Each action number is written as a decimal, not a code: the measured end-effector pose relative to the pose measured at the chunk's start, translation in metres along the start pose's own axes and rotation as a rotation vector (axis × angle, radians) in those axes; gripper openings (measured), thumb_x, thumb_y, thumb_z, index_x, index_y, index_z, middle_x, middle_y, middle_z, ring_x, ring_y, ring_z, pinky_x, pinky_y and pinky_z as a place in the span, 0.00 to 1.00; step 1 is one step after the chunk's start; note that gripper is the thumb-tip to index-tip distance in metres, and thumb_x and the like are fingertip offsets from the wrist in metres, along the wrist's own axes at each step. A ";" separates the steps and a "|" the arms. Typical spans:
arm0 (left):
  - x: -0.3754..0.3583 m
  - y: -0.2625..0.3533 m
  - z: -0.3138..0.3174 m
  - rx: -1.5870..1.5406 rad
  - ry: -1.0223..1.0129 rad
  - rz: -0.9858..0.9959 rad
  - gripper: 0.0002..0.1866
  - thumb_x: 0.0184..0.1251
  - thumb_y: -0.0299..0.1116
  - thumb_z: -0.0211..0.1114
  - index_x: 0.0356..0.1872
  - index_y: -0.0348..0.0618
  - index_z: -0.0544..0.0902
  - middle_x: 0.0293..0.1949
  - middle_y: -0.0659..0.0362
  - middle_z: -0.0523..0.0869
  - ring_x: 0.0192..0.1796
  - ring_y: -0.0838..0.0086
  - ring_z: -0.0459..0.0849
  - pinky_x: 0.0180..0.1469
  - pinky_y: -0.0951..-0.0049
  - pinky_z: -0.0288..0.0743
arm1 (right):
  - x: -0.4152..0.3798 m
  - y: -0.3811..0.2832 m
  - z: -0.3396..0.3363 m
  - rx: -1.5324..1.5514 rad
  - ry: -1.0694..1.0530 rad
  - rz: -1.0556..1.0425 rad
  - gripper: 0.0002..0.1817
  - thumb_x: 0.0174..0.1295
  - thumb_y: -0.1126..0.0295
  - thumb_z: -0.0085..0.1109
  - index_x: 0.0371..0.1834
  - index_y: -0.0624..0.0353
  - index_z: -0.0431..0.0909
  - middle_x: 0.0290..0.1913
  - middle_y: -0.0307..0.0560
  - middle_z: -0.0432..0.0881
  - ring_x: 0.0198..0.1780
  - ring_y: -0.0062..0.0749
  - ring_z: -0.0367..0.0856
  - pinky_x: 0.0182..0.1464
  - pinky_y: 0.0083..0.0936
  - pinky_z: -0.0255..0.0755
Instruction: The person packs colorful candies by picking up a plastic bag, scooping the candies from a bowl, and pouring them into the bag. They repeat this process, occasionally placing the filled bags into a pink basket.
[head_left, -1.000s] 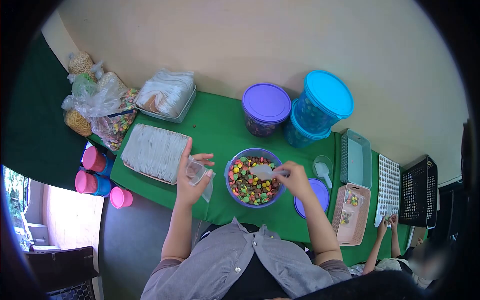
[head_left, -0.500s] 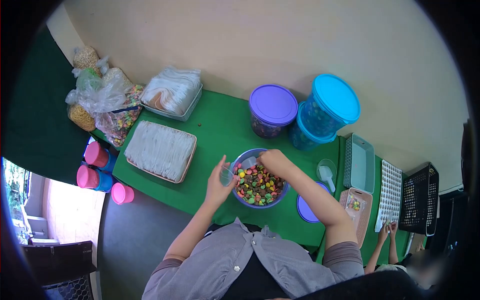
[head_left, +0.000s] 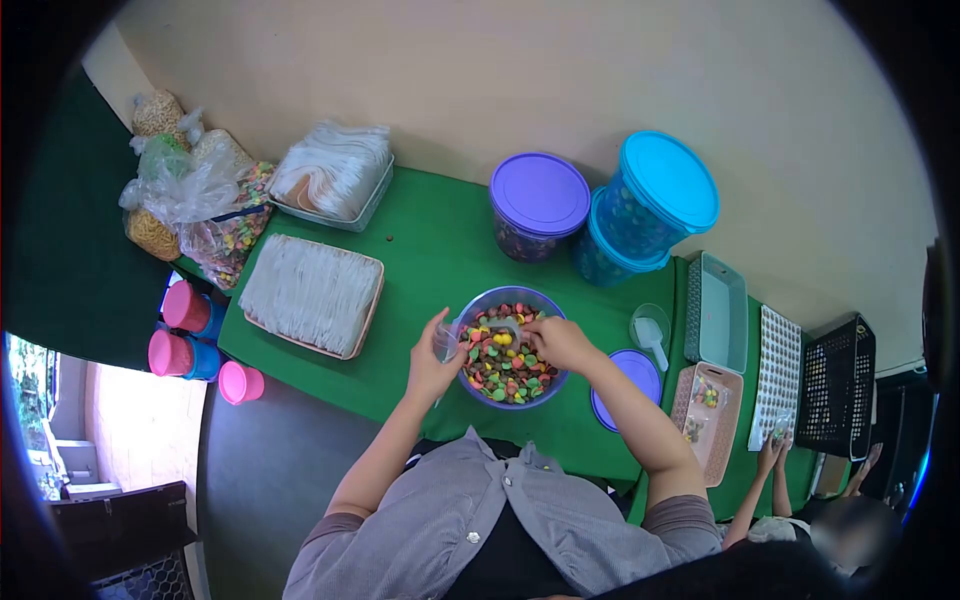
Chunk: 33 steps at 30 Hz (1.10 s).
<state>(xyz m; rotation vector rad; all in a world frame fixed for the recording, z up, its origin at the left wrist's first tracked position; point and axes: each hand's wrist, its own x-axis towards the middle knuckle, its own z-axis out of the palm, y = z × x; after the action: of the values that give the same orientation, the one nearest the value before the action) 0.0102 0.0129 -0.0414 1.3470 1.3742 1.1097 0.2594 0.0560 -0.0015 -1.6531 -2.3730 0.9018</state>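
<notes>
A round tub (head_left: 512, 404) of brown, pink, green and yellow candies (head_left: 505, 370) stands before me on the green table. My left hand (head_left: 431, 368) is closed around a small clear plastic cup (head_left: 446, 342) at the tub's left rim. In my right hand (head_left: 558, 342) is a translucent scoop (head_left: 508, 326), low over the candies, with a few yellow and other pieces in or right beside it. The scoop's handle is mostly covered by my fingers. A purple lid (head_left: 632, 390) lies to the right of the tub, partly under my right forearm.
Baskets of plastic bags (head_left: 312, 297) sit on the left, near bagged snacks (head_left: 210, 210). Lidded tubs (head_left: 540, 200) stand at the back. To the right are a spare scoop (head_left: 655, 345), a pink basket (head_left: 715, 440) with small packets, a black crate (head_left: 838, 390) and another person's hands (head_left: 774, 452).
My right hand has lifted from the tub's far rim and moved nearer, bringing the scoop with candies into view. The left hand keeps the cup by the rim. The view has shifted slightly.
</notes>
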 end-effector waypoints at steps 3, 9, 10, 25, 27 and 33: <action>-0.005 0.011 -0.004 0.089 -0.020 0.015 0.36 0.56 0.30 0.73 0.68 0.43 0.69 0.44 0.53 0.85 0.46 0.70 0.84 0.54 0.69 0.76 | -0.014 -0.007 -0.005 0.002 -0.063 0.057 0.12 0.64 0.68 0.52 0.44 0.57 0.85 0.39 0.58 0.85 0.41 0.53 0.83 0.46 0.45 0.76; -0.006 0.009 -0.004 0.077 -0.029 0.008 0.36 0.55 0.30 0.73 0.67 0.45 0.70 0.41 0.55 0.84 0.44 0.73 0.84 0.53 0.70 0.77 | -0.010 0.008 0.059 0.311 0.127 0.133 0.15 0.68 0.65 0.52 0.43 0.65 0.84 0.32 0.57 0.85 0.37 0.45 0.84 0.43 0.37 0.75; -0.006 0.005 -0.005 0.054 -0.038 -0.010 0.35 0.55 0.31 0.73 0.67 0.46 0.71 0.41 0.55 0.84 0.44 0.73 0.84 0.52 0.70 0.77 | -0.010 0.011 0.053 0.384 -0.013 0.266 0.15 0.68 0.63 0.54 0.40 0.65 0.85 0.26 0.51 0.83 0.28 0.32 0.81 0.36 0.30 0.73; -0.010 0.040 -0.012 0.309 0.082 0.232 0.35 0.48 0.35 0.77 0.62 0.50 0.76 0.45 0.54 0.79 0.47 0.65 0.81 0.53 0.63 0.76 | 0.003 0.004 0.078 1.353 0.506 0.428 0.17 0.74 0.62 0.50 0.49 0.69 0.73 0.38 0.52 0.83 0.30 0.29 0.85 0.35 0.22 0.82; -0.007 0.045 -0.014 0.327 0.044 0.231 0.35 0.47 0.36 0.78 0.61 0.51 0.78 0.46 0.55 0.78 0.48 0.64 0.80 0.52 0.63 0.76 | 0.001 0.003 0.077 1.316 0.552 0.440 0.17 0.76 0.61 0.45 0.47 0.67 0.71 0.36 0.54 0.83 0.30 0.30 0.85 0.33 0.21 0.81; 0.000 0.062 -0.017 0.501 0.017 0.347 0.40 0.42 0.32 0.79 0.64 0.50 0.76 0.49 0.54 0.76 0.51 0.62 0.79 0.54 0.62 0.74 | -0.019 -0.004 0.066 1.400 0.625 0.397 0.15 0.75 0.62 0.46 0.46 0.67 0.71 0.32 0.51 0.82 0.28 0.28 0.84 0.29 0.19 0.79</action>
<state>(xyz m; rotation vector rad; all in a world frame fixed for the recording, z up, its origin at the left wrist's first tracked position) 0.0057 0.0129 0.0225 1.9995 1.5308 1.0312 0.2366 0.0122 -0.0490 -1.3511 -0.5912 1.3214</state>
